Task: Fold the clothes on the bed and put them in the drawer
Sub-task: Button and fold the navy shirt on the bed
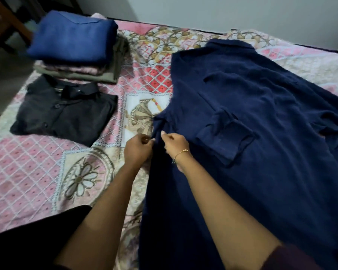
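A large navy blue shirt (252,117) lies spread across the right half of the bed (37,168), collar toward the far wall, a chest pocket showing. My left hand (138,150) pinches the shirt's left front edge. My right hand (174,146), with a thin bracelet on the wrist, pinches the same edge just beside it. A folded black shirt (64,115) lies flat on the left. Behind it stands a stack of folded clothes (74,47) with a blue garment on top.
The bed carries a pink and cream patterned cover. A white wall (242,12) runs along the far side. Dark wooden furniture (4,28) stands at the top left beyond the bed's corner. A dark cloth (27,236) lies at the near left edge.
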